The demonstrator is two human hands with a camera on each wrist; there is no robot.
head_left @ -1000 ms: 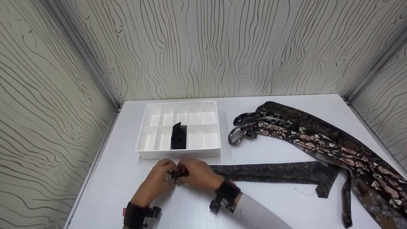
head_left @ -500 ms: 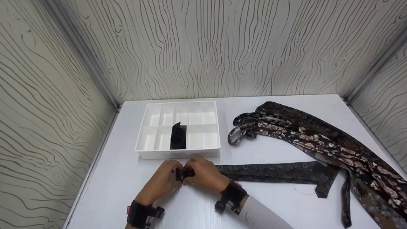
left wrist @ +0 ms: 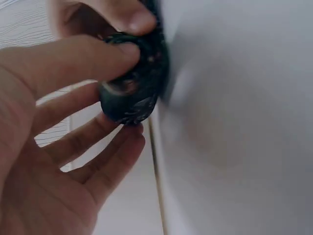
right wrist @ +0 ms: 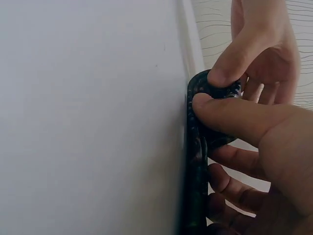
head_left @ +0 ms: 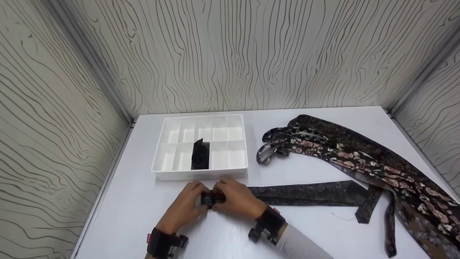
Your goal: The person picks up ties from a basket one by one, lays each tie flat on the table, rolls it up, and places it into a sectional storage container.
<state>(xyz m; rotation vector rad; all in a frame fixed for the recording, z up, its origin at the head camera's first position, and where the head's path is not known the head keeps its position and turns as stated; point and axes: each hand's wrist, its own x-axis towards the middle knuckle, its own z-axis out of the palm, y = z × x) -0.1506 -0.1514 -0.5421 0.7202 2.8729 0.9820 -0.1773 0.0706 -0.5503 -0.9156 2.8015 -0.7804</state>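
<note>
A dark patterned necktie [head_left: 309, 194] lies flat across the front of the table, its left end wound into a small roll [head_left: 207, 199]. Both hands are at that roll. My left hand [head_left: 185, 205] grips its left side; in the left wrist view the thumb presses the face of the coil [left wrist: 134, 103] and fingertips support it from the other side. From the right, my right hand [head_left: 237, 198] pinches the roll between thumb and fingers, partly covering it. The right wrist view shows the coil [right wrist: 200, 83] standing on edge, with the unwound strip running away from it.
Behind the hands stands a white divided tray [head_left: 201, 174]; a rolled black necktie [head_left: 200, 156] sits in a front middle compartment. More dark neckties, one with a pink floral print [head_left: 348, 154], lie piled at the right. Patterned panels [head_left: 222, 54] enclose the table's back and sides.
Both hands have shifted a little to the right along the necktie, carrying the roll with them. Its flat stretch left of the pile has grown shorter. Tray and other neckties stay put.
</note>
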